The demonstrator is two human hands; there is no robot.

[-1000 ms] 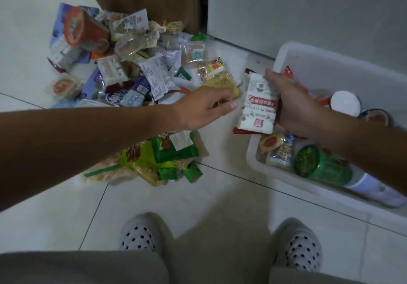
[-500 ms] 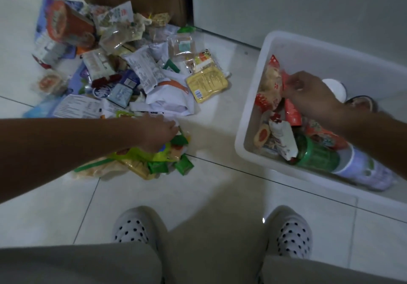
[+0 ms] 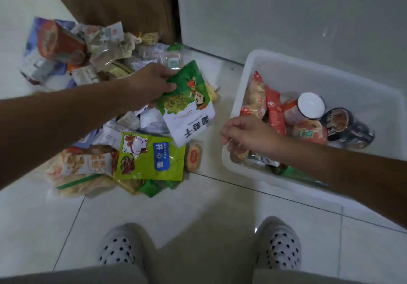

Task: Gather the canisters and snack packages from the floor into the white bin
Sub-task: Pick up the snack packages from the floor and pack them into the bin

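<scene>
Leftmost, the heap of snack packages (image 3: 92, 63) lay on the tiled floor. Above it, the left hand (image 3: 149, 85) gripped a green-and-white packet (image 3: 189, 107) by its top edge, with a lime-green pouch (image 3: 152, 156) flat on the heap below. The right hand (image 3: 248, 136) hung over the white bin's (image 3: 330, 81) near corner, fingers loosely curled, holding nothing. Inside the bin lay red packets (image 3: 273, 107), a white-lidded canister (image 3: 308, 107) and a black canister (image 3: 345, 127).

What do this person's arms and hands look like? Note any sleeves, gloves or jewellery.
The left forearm and right forearm are bare to the frame edge, with no sleeve showing. The left hand and right hand wear no gloves. No ring, watch or bracelet is visible.
</scene>
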